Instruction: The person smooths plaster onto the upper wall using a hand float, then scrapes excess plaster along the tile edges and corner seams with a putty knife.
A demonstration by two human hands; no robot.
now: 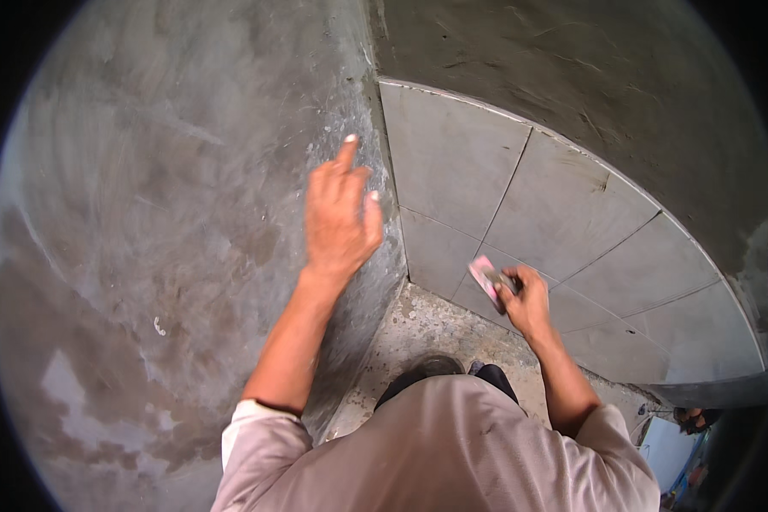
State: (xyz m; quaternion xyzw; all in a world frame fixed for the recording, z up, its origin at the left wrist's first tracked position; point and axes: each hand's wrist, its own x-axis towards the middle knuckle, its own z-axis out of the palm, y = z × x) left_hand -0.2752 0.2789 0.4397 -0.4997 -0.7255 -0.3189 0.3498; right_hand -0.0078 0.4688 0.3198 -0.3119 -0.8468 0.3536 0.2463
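My left hand (341, 213) is raised in front of the bare grey plaster wall, close to the corner. Its index finger is stretched out, the other fingers are partly bent, and nothing is in it. A small flat pink-and-grey pad (488, 282) is gripped between the thumb and fingers of my right hand (527, 300). The pad is in front of the lower grey wall tiles (448, 247), near where several joints meet; whether it touches them I cannot tell. Its exact kind does not show.
The plaster wall (171, 171) fills the left side. Above the tiles' pale top edge (572, 147) runs rough dark render (623, 68). My shoes (439, 365) stand on a speckled floor (435, 324). A light blue panel (667, 448) and clutter lie at the lower right.
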